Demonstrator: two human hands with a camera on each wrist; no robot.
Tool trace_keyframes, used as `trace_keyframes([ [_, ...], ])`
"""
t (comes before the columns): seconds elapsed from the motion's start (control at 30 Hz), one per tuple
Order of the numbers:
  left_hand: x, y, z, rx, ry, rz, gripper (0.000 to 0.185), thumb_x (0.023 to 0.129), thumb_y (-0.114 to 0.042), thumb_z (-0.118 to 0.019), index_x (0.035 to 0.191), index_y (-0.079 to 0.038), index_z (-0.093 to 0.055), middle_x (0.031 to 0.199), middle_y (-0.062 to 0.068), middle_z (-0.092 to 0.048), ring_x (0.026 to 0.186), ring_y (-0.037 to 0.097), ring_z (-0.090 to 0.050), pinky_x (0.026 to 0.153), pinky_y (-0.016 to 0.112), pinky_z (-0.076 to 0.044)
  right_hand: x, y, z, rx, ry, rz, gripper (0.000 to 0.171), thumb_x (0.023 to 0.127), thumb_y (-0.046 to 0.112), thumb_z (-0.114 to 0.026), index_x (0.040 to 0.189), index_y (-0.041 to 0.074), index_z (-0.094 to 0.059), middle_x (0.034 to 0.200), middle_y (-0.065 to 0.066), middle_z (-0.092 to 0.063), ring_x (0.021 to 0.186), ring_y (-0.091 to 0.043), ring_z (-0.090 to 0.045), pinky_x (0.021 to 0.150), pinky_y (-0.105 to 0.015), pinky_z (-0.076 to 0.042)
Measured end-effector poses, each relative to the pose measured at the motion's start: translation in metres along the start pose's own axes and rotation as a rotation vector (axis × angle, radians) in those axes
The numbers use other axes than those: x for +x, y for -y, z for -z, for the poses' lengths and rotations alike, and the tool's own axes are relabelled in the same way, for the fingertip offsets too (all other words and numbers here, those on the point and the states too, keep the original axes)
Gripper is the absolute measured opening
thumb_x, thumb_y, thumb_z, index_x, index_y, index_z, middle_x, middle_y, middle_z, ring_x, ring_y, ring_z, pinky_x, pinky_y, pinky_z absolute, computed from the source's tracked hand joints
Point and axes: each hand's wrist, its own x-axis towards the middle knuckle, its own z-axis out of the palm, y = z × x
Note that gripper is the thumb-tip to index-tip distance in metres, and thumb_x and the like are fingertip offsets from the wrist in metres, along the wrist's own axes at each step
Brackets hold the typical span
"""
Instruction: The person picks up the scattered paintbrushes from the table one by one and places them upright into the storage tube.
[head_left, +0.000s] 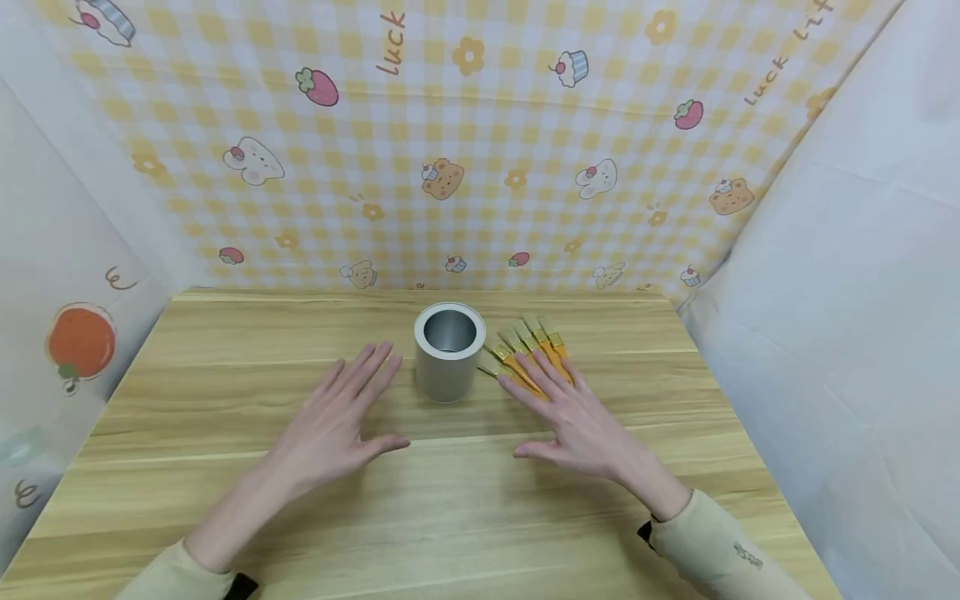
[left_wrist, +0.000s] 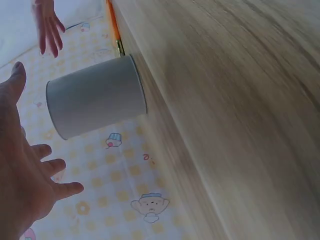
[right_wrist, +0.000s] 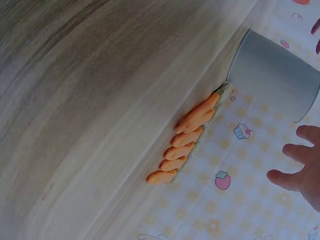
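A grey, open-topped can (head_left: 446,379) stands upright near the back of the wooden table, and its inside looks bare in the head view. To its right lie several paintbrushes (head_left: 557,353) with orange handles and pale bristles, fanned side by side. My left hand (head_left: 337,425) is held left of the can, fingers straight and thumb spread, apart from it. My right hand (head_left: 573,417) hovers over the handle ends of the brushes, which it partly hides in the head view. In the right wrist view a gap separates its fingers from the brushes (right_wrist: 192,120).
The wooden table (head_left: 465,517) reaches back to a yellow checked cloth (head_left: 517,125) with printed animals and fruit. White sheets hang at the left (head_left: 45,208) and right (head_left: 847,292) sides.
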Motion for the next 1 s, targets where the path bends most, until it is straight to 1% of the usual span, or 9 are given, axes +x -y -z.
trace_keyframes([
  [0.17, 0.016, 0.0, -0.011, -0.06, -0.014, 0.042, 0.113, 0.086, -0.066, -0.07, 0.167, -0.023, -0.004, 0.175, 0.003, -0.013, 0.159, 0.032, -0.025, 0.126, 0.062, -0.03, 0.0, -0.002, -0.001, 0.052, -0.023, -0.038, 0.098, 0.087, 0.061, -0.072, 0.165, 0.025, -0.024, 0.173, -0.007, -0.021, 0.156, -0.04, -0.029, 0.122, -0.065, -0.035],
  [0.27, 0.026, 0.0, -0.016, -0.12, -0.005, 0.093, 0.115, 0.085, -0.067, -0.071, 0.167, -0.026, -0.001, 0.175, 0.003, -0.015, 0.158, 0.032, -0.027, 0.127, 0.061, -0.03, 0.0, -0.004, -0.002, 0.092, -0.033, -0.069, 0.096, 0.089, 0.06, -0.07, 0.165, 0.026, -0.021, 0.172, -0.009, -0.025, 0.153, -0.041, -0.036, 0.116, -0.065, -0.042],
  [0.37, 0.035, -0.001, -0.021, -0.188, 0.005, 0.145, 0.118, 0.084, -0.067, -0.073, 0.167, -0.025, -0.001, 0.174, 0.007, -0.018, 0.157, 0.036, -0.029, 0.126, 0.062, -0.031, 0.0, -0.005, -0.003, 0.131, -0.046, -0.106, 0.092, 0.092, 0.059, -0.068, 0.165, 0.029, -0.021, 0.17, -0.007, -0.029, 0.15, -0.04, -0.04, 0.112, -0.065, -0.047],
  [0.47, 0.044, 0.0, -0.027, -0.277, 0.017, 0.208, 0.121, 0.082, -0.066, -0.076, 0.167, -0.026, 0.001, 0.174, 0.009, -0.019, 0.156, 0.039, -0.03, 0.124, 0.065, -0.032, 0.001, -0.005, -0.005, 0.17, -0.08, -0.145, 0.088, 0.093, 0.052, -0.07, 0.165, 0.028, -0.025, 0.167, -0.007, -0.037, 0.147, -0.037, -0.046, 0.109, -0.063, -0.05],
  [0.57, 0.055, 0.001, -0.032, -0.385, 0.024, 0.274, 0.125, 0.081, -0.059, -0.081, 0.166, -0.03, 0.007, 0.174, 0.005, -0.017, 0.157, 0.039, -0.026, 0.124, 0.068, -0.03, 0.001, -0.005, -0.008, 0.206, -0.126, -0.186, 0.085, 0.092, 0.043, -0.074, 0.163, 0.026, -0.03, 0.161, -0.008, -0.046, 0.142, -0.036, -0.052, 0.105, -0.062, -0.053],
  [0.63, 0.062, 0.002, -0.036, -0.453, 0.013, 0.304, 0.128, 0.08, -0.054, -0.085, 0.165, -0.029, 0.008, 0.174, 0.004, -0.019, 0.158, 0.037, -0.025, 0.124, 0.068, -0.028, 0.002, -0.004, -0.009, 0.225, -0.149, -0.213, 0.084, 0.092, 0.04, -0.075, 0.163, 0.028, -0.031, 0.158, -0.008, -0.05, 0.139, -0.036, -0.055, 0.102, -0.061, -0.055],
  [0.73, 0.07, 0.003, -0.041, -0.551, -0.015, 0.328, 0.131, 0.078, -0.046, -0.089, 0.166, -0.024, 0.005, 0.173, 0.005, -0.024, 0.158, 0.034, -0.026, 0.125, 0.068, -0.027, 0.004, -0.004, -0.011, 0.251, -0.17, -0.248, 0.081, 0.094, 0.04, -0.072, 0.162, 0.032, -0.03, 0.156, -0.007, -0.053, 0.137, -0.036, -0.057, 0.099, -0.061, -0.057],
  [0.83, 0.076, 0.003, -0.046, -0.647, -0.043, 0.339, 0.129, 0.077, -0.04, -0.091, 0.167, -0.02, -0.001, 0.17, 0.007, -0.03, 0.157, 0.033, -0.03, 0.125, 0.067, -0.028, 0.006, -0.004, -0.013, 0.271, -0.181, -0.272, 0.077, 0.096, 0.041, -0.07, 0.162, 0.033, -0.031, 0.156, -0.006, -0.053, 0.136, -0.037, -0.058, 0.098, -0.062, -0.057],
  [1.0, 0.083, 0.006, -0.053, -0.765, -0.043, 0.38, 0.123, 0.076, -0.034, -0.093, 0.166, -0.016, -0.012, 0.169, 0.01, -0.029, 0.156, 0.032, -0.031, 0.126, 0.062, -0.032, 0.009, -0.005, -0.015, 0.303, -0.187, -0.305, 0.075, 0.096, 0.037, -0.071, 0.161, 0.032, -0.033, 0.158, -0.005, -0.051, 0.138, -0.038, -0.056, 0.103, -0.064, -0.054],
])
